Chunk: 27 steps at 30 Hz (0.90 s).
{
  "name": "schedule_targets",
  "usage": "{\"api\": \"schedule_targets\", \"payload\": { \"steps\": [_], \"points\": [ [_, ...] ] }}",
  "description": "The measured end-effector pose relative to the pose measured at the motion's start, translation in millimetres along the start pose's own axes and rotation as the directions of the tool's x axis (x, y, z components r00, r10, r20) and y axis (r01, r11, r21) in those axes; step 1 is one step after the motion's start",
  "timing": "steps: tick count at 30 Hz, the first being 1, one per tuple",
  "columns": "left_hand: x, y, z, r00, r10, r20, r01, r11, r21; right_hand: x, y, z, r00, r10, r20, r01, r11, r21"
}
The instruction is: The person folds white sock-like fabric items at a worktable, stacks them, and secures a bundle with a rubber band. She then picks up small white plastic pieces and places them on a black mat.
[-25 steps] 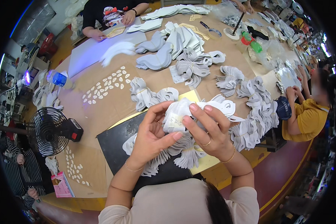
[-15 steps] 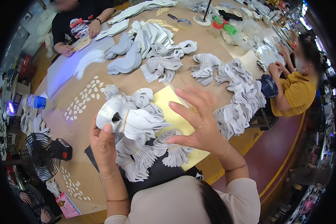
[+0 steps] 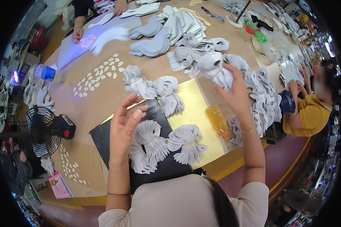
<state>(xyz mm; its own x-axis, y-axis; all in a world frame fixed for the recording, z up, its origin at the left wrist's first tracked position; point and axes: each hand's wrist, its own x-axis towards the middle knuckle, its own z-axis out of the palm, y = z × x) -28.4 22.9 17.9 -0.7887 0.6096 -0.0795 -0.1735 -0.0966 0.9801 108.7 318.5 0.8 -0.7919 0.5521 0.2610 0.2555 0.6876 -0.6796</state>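
Observation:
A banded bundle of pale grey cut pieces (image 3: 214, 71) is in my right hand (image 3: 238, 90), pinched at its right side. It is held out over the far right, beside other bundles on the table. My left hand (image 3: 125, 123) is open, its fingers apart and slightly bent, with nothing in it. Below and right of that hand, fanned bundles (image 3: 151, 138) lie on a black board (image 3: 104, 140). Another fanned bundle (image 3: 187, 143) lies across the black board and a yellow sheet (image 3: 193, 94). Further bundles (image 3: 138, 83) lie beyond my left hand.
An amber bottle (image 3: 217, 120) lies on the yellow sheet's right side. A long heap of bundles (image 3: 261, 98) runs along the right. Small white ovals (image 3: 98, 75), a water bottle (image 3: 45, 72) and a black fan (image 3: 41, 130) are at left. Co-workers sit far left and right (image 3: 305, 117).
The bundle that was in my left hand is no longer there, and my right hand, empty before, now holds a bundle farther out. My left hand has opened. The whole view has shifted.

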Motion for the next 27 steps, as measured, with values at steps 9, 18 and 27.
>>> {"api": "schedule_targets", "payload": {
  "steps": [9,18,27],
  "points": [
    [-1,-12,-27,0.987,0.017,-0.161,-0.021,1.0,-0.021,63,10,26,0.965,-0.24,0.107,0.259,0.804,-0.535],
    [-8,-7,-54,0.966,0.091,-0.24,-0.091,0.996,0.013,144,14,100,0.909,0.252,0.332,0.111,0.622,-0.775],
    [-2,-7,-44,0.989,0.044,-0.141,-0.049,0.998,-0.031,91,-13,56,0.992,-0.112,0.062,0.108,0.992,0.071]
  ]
}}
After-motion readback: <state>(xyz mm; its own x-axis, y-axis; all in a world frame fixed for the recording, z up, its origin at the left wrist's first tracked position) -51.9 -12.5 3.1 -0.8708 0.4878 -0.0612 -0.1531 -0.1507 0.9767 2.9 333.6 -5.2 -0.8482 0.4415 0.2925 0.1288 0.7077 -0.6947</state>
